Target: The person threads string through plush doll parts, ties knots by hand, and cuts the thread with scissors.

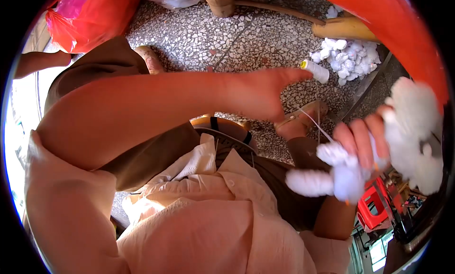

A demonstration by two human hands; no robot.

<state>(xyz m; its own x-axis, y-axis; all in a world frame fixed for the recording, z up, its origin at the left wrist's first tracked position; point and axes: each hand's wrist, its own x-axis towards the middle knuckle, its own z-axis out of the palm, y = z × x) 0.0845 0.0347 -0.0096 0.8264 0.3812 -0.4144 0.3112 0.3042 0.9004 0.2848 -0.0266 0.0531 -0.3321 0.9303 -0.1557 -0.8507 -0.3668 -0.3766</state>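
Note:
On the right, my right hand is closed around a small white and pale-lilac plush toy with bits of orange. A larger fluffy white piece is beside its fingers; whether it is part of the toy I cannot tell. My left hand reaches across from the left, blurred by motion. A taut white thread runs from the toy towards this hand, which seems to grip it, though the fingers are partly hidden. Just past its fingertips is a white thread spool with a yellow end.
A heap of white fluffy pieces lies on the speckled floor by a bamboo leg. Red plastic bags stand at the upper left. A red plastic stool is at the lower right. Red material hangs at the upper right.

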